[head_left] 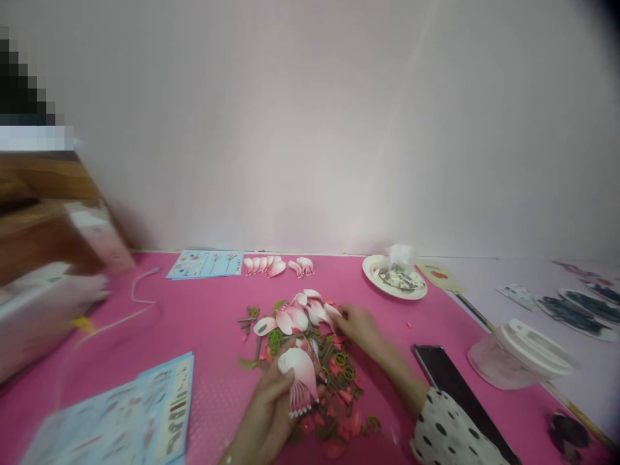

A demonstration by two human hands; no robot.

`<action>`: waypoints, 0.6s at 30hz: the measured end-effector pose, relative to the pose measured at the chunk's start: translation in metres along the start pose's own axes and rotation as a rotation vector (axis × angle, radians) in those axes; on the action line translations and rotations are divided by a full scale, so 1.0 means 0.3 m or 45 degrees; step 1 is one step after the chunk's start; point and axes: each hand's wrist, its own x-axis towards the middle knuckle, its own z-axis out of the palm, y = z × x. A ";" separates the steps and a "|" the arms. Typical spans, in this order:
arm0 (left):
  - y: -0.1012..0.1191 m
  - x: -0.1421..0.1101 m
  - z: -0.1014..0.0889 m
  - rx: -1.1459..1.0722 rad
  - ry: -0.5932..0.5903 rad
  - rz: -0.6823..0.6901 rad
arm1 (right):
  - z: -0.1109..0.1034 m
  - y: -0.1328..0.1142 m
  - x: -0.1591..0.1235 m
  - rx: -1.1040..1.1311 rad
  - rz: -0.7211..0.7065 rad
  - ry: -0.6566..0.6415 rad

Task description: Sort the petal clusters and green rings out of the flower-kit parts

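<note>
A heap of small plastic pieces, pink-white petals, green rings, brown sticks and red bits, lies on the pink table mat. My left hand is closed round a cluster of pink-white petals at the heap's near side. My right hand rests on the heap's far right, its fingers curled over the loose petals; what they pinch is blurred. A spotted sleeve covers my right forearm.
Instruction sheets lie at the back and front left. A row of petals sits near the wall. A plate, a dark phone, a lidded plastic tub, a white cable and boxes surround the heap.
</note>
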 end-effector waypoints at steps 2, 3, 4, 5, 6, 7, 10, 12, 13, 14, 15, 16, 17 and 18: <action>-0.003 0.001 -0.001 0.000 -0.003 0.014 | -0.036 -0.035 -0.038 0.042 -0.059 0.010; -0.005 0.001 -0.001 0.000 -0.004 0.025 | -0.051 -0.059 -0.066 0.070 -0.100 0.004; -0.007 0.002 -0.001 0.000 -0.006 0.039 | -0.063 -0.086 -0.100 0.109 -0.155 -0.017; -0.009 0.003 -0.001 -0.003 -0.009 0.058 | -0.070 -0.113 -0.137 0.211 -0.251 -0.064; -0.010 0.004 0.000 -0.006 -0.014 0.079 | -0.071 -0.139 -0.175 0.281 -0.319 -0.079; -0.011 0.004 0.002 -0.011 -0.020 0.098 | -0.066 -0.160 -0.211 0.318 -0.364 -0.089; -0.010 0.005 0.009 -0.011 -0.030 0.117 | -0.024 -0.198 -0.291 0.299 -0.413 -0.058; -0.009 0.004 0.012 0.002 -0.029 0.118 | 0.009 -0.208 -0.316 0.282 -0.442 -0.028; -0.009 0.003 0.012 0.012 -0.023 0.118 | 0.022 -0.211 -0.322 0.289 -0.469 -0.022; -0.010 0.002 0.011 0.019 -0.016 0.116 | 0.031 -0.213 -0.326 0.305 -0.503 -0.017; -0.011 0.001 0.009 0.022 -0.011 0.113 | 0.036 -0.216 -0.328 0.325 -0.531 -0.019; -0.013 0.001 0.007 0.020 -0.005 0.106 | 0.037 -0.218 -0.330 0.351 -0.550 -0.023; -0.014 0.002 0.005 0.015 0.000 0.105 | 0.034 -0.219 -0.333 0.382 -0.557 -0.030; -0.015 0.002 0.003 0.009 0.000 0.107 | 0.029 -0.218 -0.338 0.419 -0.555 -0.033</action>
